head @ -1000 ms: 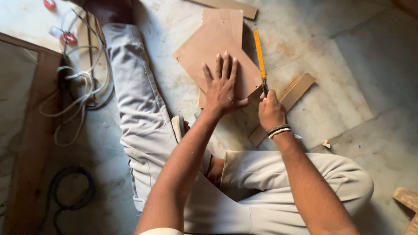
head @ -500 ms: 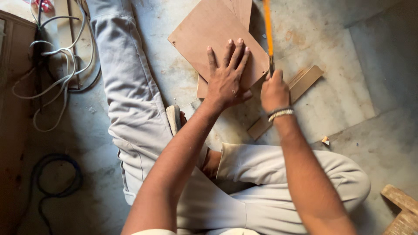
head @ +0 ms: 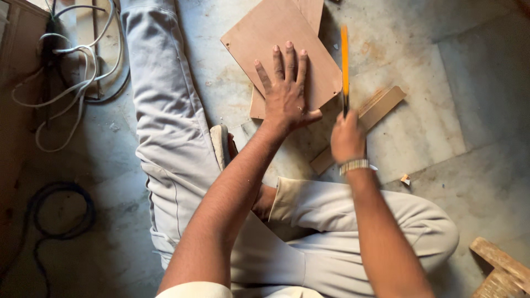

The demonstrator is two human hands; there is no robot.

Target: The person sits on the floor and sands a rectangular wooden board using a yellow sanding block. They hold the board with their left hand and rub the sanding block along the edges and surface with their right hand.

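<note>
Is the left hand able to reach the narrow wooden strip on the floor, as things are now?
Probably yes, but not directly. The left hand presses flat on the brown board, and the wooden strip lies beyond the right hand, which grips the orange-handled tool between them.

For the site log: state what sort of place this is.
Probably an informal carpentry work spot on a stone-tiled floor. The left hand presses a brown board, the right hand holds an orange-bladed saw, and loose cables lie nearby.

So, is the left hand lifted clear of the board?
No, the left hand lies flat on the board, fingers spread.
</note>
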